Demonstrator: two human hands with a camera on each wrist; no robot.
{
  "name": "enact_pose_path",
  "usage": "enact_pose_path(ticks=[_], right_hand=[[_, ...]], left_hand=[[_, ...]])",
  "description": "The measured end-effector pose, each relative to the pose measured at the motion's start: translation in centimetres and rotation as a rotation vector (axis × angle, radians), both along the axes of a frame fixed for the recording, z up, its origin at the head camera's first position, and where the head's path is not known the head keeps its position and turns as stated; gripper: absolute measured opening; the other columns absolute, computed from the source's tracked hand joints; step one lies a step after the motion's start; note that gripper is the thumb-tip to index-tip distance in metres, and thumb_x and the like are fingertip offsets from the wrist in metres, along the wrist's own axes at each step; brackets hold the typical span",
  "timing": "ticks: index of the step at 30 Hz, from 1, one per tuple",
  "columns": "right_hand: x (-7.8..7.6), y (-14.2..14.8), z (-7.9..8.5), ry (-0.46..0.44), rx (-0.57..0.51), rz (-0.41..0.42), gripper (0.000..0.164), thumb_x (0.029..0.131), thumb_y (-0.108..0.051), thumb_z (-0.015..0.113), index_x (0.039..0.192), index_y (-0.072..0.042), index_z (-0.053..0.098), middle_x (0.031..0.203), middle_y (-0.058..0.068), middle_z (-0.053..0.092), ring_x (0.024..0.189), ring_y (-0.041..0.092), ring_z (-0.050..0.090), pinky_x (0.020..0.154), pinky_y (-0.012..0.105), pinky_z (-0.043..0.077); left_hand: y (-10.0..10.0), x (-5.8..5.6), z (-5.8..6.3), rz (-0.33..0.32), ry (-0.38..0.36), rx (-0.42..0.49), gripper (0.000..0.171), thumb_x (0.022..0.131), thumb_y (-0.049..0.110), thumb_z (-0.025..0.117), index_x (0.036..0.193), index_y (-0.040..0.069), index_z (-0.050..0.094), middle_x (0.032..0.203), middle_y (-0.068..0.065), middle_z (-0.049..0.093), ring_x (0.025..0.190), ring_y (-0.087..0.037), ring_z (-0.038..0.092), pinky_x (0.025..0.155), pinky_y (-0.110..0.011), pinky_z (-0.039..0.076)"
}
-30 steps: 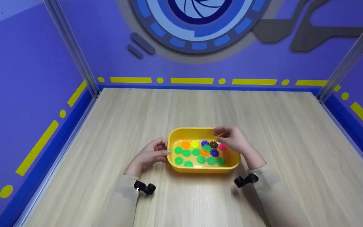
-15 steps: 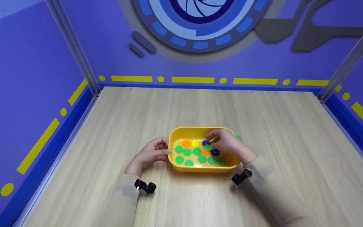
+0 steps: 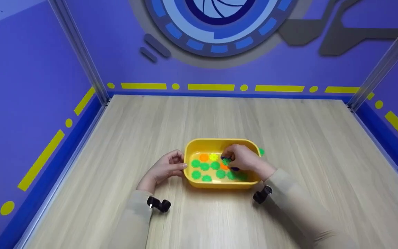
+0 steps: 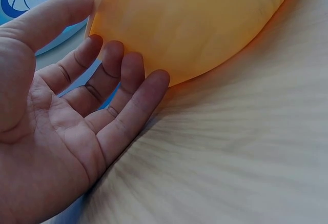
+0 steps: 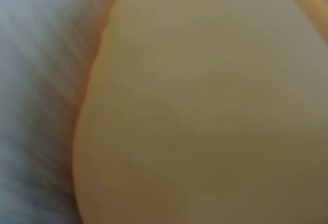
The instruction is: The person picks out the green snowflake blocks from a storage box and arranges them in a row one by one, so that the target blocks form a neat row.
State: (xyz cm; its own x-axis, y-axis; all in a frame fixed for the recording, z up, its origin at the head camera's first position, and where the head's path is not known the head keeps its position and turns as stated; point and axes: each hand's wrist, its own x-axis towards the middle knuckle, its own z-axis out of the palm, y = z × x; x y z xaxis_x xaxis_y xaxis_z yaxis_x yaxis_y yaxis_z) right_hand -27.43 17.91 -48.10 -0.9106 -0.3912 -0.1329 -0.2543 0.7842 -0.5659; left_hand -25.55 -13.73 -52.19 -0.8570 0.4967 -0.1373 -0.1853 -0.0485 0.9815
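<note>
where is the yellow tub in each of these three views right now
Head: the yellow tub sits just below centre.
Left wrist: its outer wall takes up the top middle, running toward the upper right.
Right wrist: its blurred side fills all but the left part.
Shared landmark, head and left wrist only: the left hand, touching the tub.

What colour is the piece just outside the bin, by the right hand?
Green. The piece shows best in the head view.
</note>
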Motion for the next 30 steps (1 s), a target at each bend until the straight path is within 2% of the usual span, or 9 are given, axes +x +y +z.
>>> enact_pose_path(ticks=[7,13,16,23,30], right_hand=[[-0.02,0.01,0.09,-0.001,0.037,0.028,0.028,0.087,-0.006,0.08,0.114,-0.01,0.075,0.097,0.004,0.069,0.087,0.018,0.059,0.086,0.036,0.059],[0.1,0.15,-0.03,0.074,0.072,0.118,0.03,0.092,-0.013,0.077,0.121,-0.008,0.071,0.103,0.007,0.066,0.091,0.02,0.057,0.091,0.04,0.056],[0.2,0.19,-0.19,0.106,0.075,0.148,0.028,0.092,-0.019,0.078,0.117,-0.009,0.071,0.103,0.007,0.063,0.09,0.019,0.055,0.087,0.037,0.053],[0.08,0.05,-0.25,0.077,0.06,0.114,0.026,0.087,-0.017,0.083,0.108,-0.01,0.068,0.094,0.004,0.06,0.087,0.018,0.052,0.081,0.033,0.049],[0.08,0.02,-0.16,0.077,0.013,0.095,0.024,0.087,-0.008,0.082,0.104,-0.014,0.066,0.094,0.002,0.064,0.085,0.017,0.057,0.081,0.034,0.056]], left_hand=[[-0.02,-0.04,-0.01,0.002,-0.004,-0.005,0.02,0.095,0.001,0.066,0.106,0.009,0.051,0.098,-0.002,0.057,0.084,-0.015,0.067,0.074,-0.03,0.063],[0.01,-0.02,0.07,-0.003,-0.001,0.005,0.02,0.095,0.002,0.067,0.105,0.01,0.051,0.097,-0.001,0.058,0.084,-0.015,0.067,0.074,-0.03,0.063],[0.0,0.04,0.14,-0.001,-0.003,0.009,0.021,0.095,0.003,0.069,0.106,0.01,0.051,0.099,-0.002,0.058,0.085,-0.015,0.067,0.075,-0.031,0.063],[0.04,0.05,-0.13,0.002,-0.006,0.006,0.021,0.094,0.003,0.068,0.104,0.011,0.052,0.097,-0.001,0.058,0.085,-0.014,0.066,0.074,-0.029,0.062],[0.12,0.03,0.04,0.005,-0.002,-0.003,0.021,0.094,0.003,0.068,0.105,0.009,0.051,0.098,-0.002,0.058,0.086,-0.015,0.066,0.074,-0.029,0.063]])
